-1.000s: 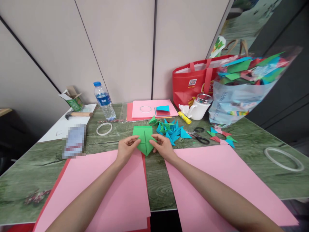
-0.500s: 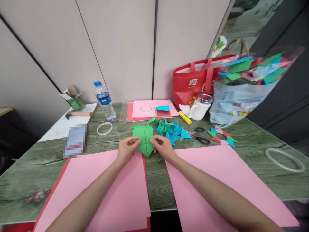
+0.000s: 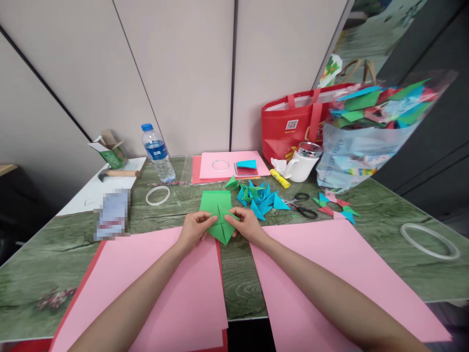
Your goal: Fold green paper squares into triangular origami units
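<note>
Two hands, one piece: left hand (image 3: pixel 192 230) and right hand (image 3: pixel 251 226) both pinch the folded green paper (image 3: pixel 222 230), thumbs on top, fingers partly hidden underneath, each clamped on its own side of it. Scissors (image 3: pixel 299 206) as my landmark: the paper sits left of them and slightly nearer me, with the pile of blue and green folded pieces (image 3: pixel 261 199) just left of the blades. More green shows beyond the pinched part; from my feed I can't tell if it's the same sheet. Handling, my guess: next to no weight, thin, crisp along the crossed creases, floppier at loose flaps, dry enough not to slip much. Won't shatter, but a careless squeeze likely leaves a wrong crease. Best hold: thumb and forefinger at both side edges, light pressure, as now; I'd keep off the near point and the middle crossing.
</note>
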Action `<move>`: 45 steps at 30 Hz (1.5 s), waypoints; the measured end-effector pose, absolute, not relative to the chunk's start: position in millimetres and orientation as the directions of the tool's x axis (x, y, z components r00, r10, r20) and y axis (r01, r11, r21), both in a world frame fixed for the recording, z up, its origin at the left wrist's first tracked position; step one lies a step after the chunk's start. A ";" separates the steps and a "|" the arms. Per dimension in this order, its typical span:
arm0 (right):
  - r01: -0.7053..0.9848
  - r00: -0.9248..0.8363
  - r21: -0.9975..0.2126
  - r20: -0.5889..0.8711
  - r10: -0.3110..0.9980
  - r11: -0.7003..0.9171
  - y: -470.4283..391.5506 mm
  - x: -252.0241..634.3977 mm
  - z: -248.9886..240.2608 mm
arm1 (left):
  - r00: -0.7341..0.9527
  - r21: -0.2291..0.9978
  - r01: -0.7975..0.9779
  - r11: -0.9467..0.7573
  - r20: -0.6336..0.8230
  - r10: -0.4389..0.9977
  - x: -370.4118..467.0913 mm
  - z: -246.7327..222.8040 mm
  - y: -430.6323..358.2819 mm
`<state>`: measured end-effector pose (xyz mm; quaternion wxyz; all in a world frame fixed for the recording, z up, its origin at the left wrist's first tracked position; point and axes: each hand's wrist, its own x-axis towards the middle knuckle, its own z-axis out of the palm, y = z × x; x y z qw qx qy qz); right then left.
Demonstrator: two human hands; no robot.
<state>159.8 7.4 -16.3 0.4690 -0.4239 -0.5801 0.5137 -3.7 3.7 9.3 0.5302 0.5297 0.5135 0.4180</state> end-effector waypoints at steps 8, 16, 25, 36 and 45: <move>0.021 -0.217 -0.995 0.095 0.972 0.102 4.7 158.6 -12.7 | 0.151 0.984 0.131 0.117 -0.137 0.979 -3.6 13.8 1.6; 0.057 -0.224 -0.991 0.102 0.969 0.117 2.6 159.4 -10.6 | 0.214 0.981 0.168 0.096 -0.132 0.968 -4.7 12.7 1.2; 0.249 -0.227 -0.899 0.308 0.924 0.361 3.7 156.2 -11.2 | 0.268 0.978 0.208 0.007 -0.064 0.961 -1.2 11.0 -1.3; 0.063 -0.256 -0.962 0.240 0.936 0.264 3.1 158.9 -6.5 | 0.349 0.965 0.260 -0.044 -0.052 0.936 2.4 12.0 -5.7; 0.127 -0.178 -0.955 0.245 0.953 0.269 4.9 159.1 -8.9 | 0.200 0.977 0.211 -0.002 -0.042 0.979 -2.2 19.4 -1.4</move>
